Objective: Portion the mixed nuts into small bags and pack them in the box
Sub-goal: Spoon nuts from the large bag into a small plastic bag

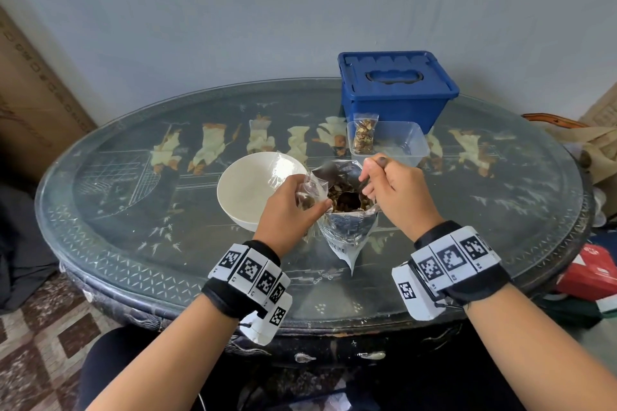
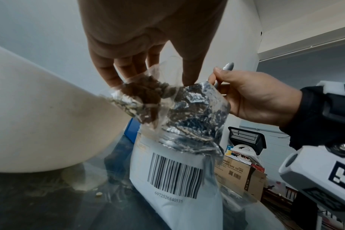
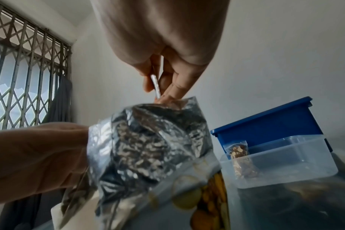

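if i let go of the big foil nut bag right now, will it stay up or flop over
Probably flops: the foil nut bag leans, its thin crinkled walls look limp. The nuts inside may steady its base. The left hand, holding the small clear bag, seems to brace its rim.

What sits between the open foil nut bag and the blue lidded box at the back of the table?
In the head view, a clear plastic container with one filled small bag standing in it lies between the foil bag and the blue box.
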